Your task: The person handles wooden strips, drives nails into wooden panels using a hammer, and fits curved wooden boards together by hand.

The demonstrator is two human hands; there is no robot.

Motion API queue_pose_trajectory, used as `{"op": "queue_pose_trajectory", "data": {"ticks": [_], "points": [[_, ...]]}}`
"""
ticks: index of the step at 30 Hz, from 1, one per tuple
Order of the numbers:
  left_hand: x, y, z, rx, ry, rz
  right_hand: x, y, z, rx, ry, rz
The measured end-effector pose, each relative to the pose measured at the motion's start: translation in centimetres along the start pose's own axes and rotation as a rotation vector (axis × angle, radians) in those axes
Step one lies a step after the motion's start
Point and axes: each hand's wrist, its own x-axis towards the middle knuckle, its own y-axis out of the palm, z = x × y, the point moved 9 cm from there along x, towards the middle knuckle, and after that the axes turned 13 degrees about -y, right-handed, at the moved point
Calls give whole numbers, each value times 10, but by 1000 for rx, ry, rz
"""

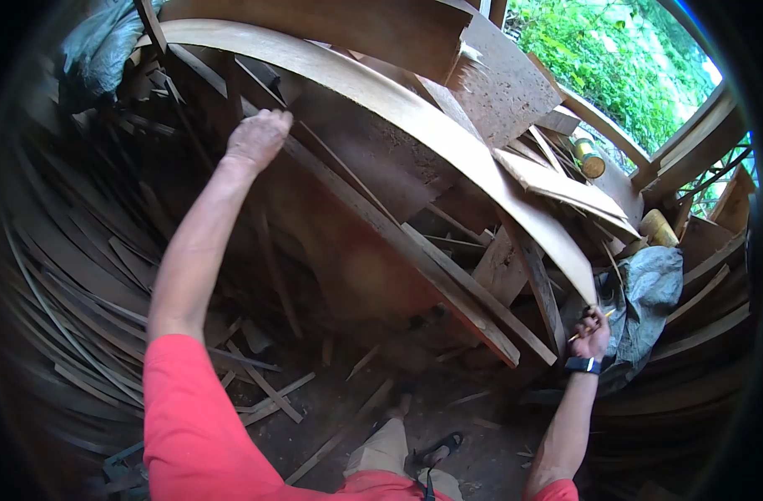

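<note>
My left hand is closed beside a thin wooden strip on the timber frame; whatever lies inside the fingers is hidden. At the right, my right hand has its fingers closed around a thin yellow pencil, showing at both sides of the fist. The same hand is at the narrow lower end of a long, pale, curved board. This board arcs from the upper left down to the right hand across the frame. Below it, a long wooden beam slants down to the right.
Wide brown boards lie behind the curved board. A yellow-green can sits among offcuts. A grey plastic sheet hangs by my right hand. Stacked curved strips line the left, and loose scraps lie on the floor near my feet.
</note>
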Motion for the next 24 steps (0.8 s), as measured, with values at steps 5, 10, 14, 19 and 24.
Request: {"op": "queue_pose_trajectory", "data": {"ticks": [5,10,14,19,24], "points": [[-28,-62,22,43,119,-99,25,29,45,51,-136,-34],[-64,-30,47,-44,109,-106,15,45,80,-4,-238,-46],[-98,26,62,-110,-126,26,-7,29,34,-53,-137,23],[-104,56,57,-311,-332,143,-69,-5,-39,79,-17,-28],[-98,39,42,-603,-524,-77,-131,-10,-96,167,81,-122]]}}
